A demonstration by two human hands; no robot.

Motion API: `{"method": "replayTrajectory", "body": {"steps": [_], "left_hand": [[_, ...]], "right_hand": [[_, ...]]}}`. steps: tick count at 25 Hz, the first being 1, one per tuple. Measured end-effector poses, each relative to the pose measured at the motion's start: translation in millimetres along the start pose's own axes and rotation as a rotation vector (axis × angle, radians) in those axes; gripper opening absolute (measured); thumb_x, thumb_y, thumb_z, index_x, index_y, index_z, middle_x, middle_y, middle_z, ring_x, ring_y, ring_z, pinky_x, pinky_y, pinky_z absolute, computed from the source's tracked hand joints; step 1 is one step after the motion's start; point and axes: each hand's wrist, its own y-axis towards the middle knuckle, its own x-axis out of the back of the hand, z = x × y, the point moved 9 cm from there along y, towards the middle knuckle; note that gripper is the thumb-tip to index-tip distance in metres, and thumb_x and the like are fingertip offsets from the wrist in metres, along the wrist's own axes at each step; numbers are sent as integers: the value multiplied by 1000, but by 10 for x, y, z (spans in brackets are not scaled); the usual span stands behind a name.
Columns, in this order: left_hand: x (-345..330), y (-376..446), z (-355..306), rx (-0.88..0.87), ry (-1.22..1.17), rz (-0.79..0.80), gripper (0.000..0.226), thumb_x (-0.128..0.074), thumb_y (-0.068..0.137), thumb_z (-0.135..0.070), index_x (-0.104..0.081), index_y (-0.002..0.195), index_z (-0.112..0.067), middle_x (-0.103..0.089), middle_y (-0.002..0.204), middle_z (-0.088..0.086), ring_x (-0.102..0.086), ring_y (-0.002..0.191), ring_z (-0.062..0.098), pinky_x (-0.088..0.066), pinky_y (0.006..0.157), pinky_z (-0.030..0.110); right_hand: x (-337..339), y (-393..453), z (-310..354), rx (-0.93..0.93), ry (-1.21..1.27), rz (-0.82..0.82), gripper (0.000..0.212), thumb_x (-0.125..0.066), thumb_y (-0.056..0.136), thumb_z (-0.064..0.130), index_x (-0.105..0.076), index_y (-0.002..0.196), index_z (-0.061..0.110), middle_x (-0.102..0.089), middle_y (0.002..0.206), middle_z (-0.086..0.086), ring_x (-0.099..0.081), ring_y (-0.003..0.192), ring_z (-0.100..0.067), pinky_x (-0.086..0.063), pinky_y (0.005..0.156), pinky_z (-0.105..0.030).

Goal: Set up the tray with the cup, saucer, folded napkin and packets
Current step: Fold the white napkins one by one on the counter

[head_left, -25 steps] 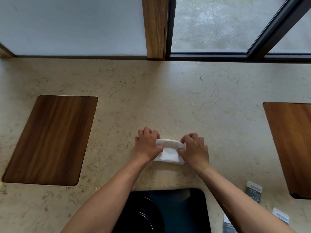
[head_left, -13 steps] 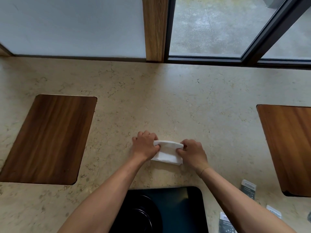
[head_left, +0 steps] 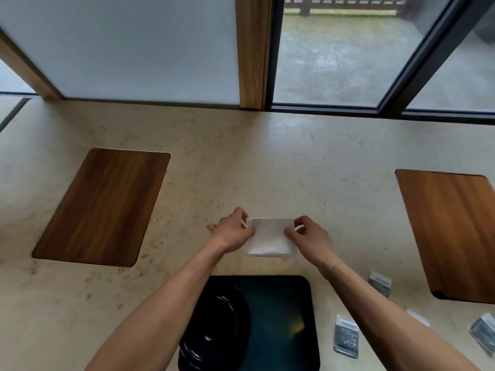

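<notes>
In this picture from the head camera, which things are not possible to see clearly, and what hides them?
- Saucer, head view: the left forearm covers part, the bottom edge cuts it off.
- Cup: not in view.
- Packets: print too small and blurred; the right forearm partly covers one.
- Napkin: the left hand and right hand cover its side edges.
- Tray: near edge cut off.

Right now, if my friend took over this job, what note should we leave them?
Left hand and right hand: each pinches one end of the white napkin, which lies folded on the counter beyond the tray.
Tray: near counter edge, with a black saucer on its left side. No cup in view.
Packets: loose on the counter right of the tray.
Done: saucer on tray, napkin at least partly folded.
Left: finish the napkin and put it on the tray, add the packets, find and set the cup.
</notes>
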Motion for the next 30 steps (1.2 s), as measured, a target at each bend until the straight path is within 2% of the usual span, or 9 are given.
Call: {"method": "replayTrajectory", "body": {"steps": [5, 11, 13, 18, 22, 24, 30], "left_hand": [[-132, -405, -89, 18, 13, -18, 31, -58, 84, -39, -46, 110, -30, -63, 91, -6, -58, 94, 18, -22, 97, 44], [-466, -765, -97, -14, 196, -14, 34, -57, 77, -35, -47, 109, -30, -66, 84, -7, -59, 89, 19, -26, 89, 42], [-569, -833, -73, -19, 262, -6, 35, -57, 77, -34, -48, 111, -30, -66, 82, -7, -59, 88, 19, -27, 94, 46], [-735, -926, 0, -26, 414, 32, 43, -57, 79, -26, -48, 121, -28, -64, 80, -6, -60, 97, 22, -18, 107, 53], [-775, -957, 28, -28, 453, 28, 48, -54, 78, -20, -48, 125, -27, -66, 80, -3, -61, 95, 23, -13, 111, 57], [-797, -951, 7, -36, 489, 28, 50, -51, 77, -16, -48, 126, -26, -67, 81, -2, -62, 95, 25, -13, 110, 58], [-838, -928, -49, -55, 529, 45, 54, -50, 78, -10, -45, 130, -23, -65, 79, 0, -61, 91, 26, -15, 110, 59]], "right_hand": [[104, -343, -151, 15, 22, 15, 25, -63, 84, 41, -57, 105, 29, -67, 88, 5, -64, 79, -13, -56, 73, -37], [2, -776, -512, -30, -29, 70, 29, -67, 81, 33, -56, 109, 31, -67, 87, 8, -63, 76, -8, -55, 63, -28], [-46, -888, -602, -38, -58, 73, 30, -67, 81, 33, -58, 110, 31, -67, 89, 9, -63, 77, -7, -54, 64, -27], [-125, -1098, -645, 35, -214, 46, 34, -62, 82, 35, -58, 116, 32, -67, 92, 12, -62, 81, -10, -55, 73, -36], [-161, -1153, -577, 111, -364, 8, 59, -59, 86, 34, -38, 140, 30, -68, 94, 6, -61, 92, -22, -49, 83, -40], [-173, -1157, -563, 114, -410, -5, 67, -59, 87, 34, -28, 146, 31, -68, 94, 5, -59, 96, -23, -47, 87, -41], [-193, -1167, -563, 132, -500, -48, 67, -57, 90, 35, -23, 148, 32, -69, 95, 2, -57, 99, -23, -46, 87, -40]]}}
